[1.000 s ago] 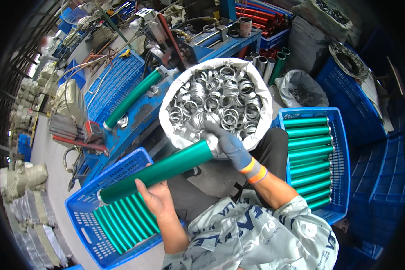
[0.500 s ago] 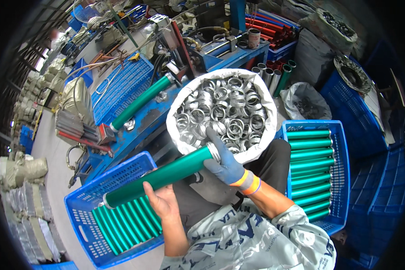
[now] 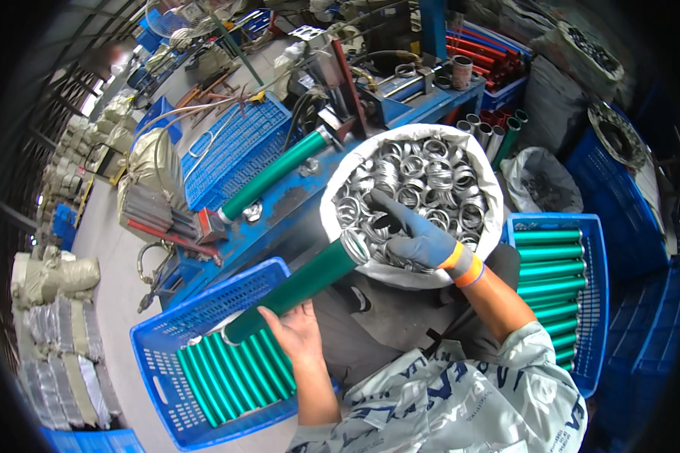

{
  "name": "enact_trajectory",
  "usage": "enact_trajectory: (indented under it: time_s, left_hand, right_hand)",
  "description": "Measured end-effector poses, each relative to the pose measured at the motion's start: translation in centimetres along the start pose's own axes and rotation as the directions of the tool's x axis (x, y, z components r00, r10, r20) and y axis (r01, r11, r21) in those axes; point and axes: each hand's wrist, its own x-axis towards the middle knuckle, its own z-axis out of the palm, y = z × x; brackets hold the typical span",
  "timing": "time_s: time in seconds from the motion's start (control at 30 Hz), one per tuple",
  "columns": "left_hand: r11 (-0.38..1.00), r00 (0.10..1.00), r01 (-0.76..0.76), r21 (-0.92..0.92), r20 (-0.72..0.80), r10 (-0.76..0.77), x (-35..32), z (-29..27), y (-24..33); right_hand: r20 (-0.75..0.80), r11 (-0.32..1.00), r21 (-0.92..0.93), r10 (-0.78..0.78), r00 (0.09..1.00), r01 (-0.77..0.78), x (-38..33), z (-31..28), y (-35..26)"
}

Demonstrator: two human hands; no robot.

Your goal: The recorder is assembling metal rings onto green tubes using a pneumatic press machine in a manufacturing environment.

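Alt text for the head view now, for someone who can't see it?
A person's bare left hand holds a silver-ended green tube, while the gloved right hand is open over a white sack of silver rings. Blue crates of green tubes stand to either side.

Blue bench (image 3: pixel 278 204) w/ grn tube (image 3: pixel 276 175).

Left of the blue workbench (image 3: pixel 283 207) lies a pale grey floor (image 3: pixel 121 253); farther left of the bench, bright light (image 3: pixel 91 100) enters through gaps in a dark barred wall (image 3: pixel 9 189). Behind the bench, a fan (image 3: pixel 187 18).
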Motion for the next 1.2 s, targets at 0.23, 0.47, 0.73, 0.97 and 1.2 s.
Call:
enact_trajectory:
  time_s: [0.23,0.47,0.73,0.97,1.2]
  left_hand:
    - [0.993,0.998,-0.062,0.096,0.006,0.062,1.9,-1.1,0.6]
    - [0.989,0.996,-0.084,0.124,0.024,0.082,2.0,-1.3,0.8]
    - [0.979,0.995,-0.100,0.177,0.046,0.094,2.0,-1.5,-0.4]
    - [0.994,0.996,-0.083,0.071,0.040,0.080,4.1,-2.8,1.5]
    - [0.997,0.997,-0.072,0.001,0.010,0.072,5.9,-3.0,4.0]
  right_hand:
    - [-0.020,0.956,-0.249,-0.164,0.986,0.154,4.2,6.3,4.4]
    - [-0.149,0.938,-0.318,-0.194,0.970,0.138,4.9,7.4,7.0]
    - [-0.163,0.962,-0.234,-0.181,0.970,0.140,5.0,6.2,7.0]
    - [0.002,0.981,-0.133,-0.140,0.990,0.139,7.6,5.8,6.5]
    - [-0.059,0.729,-0.662,-0.283,0.957,0.175,24.1,-0.8,7.2]
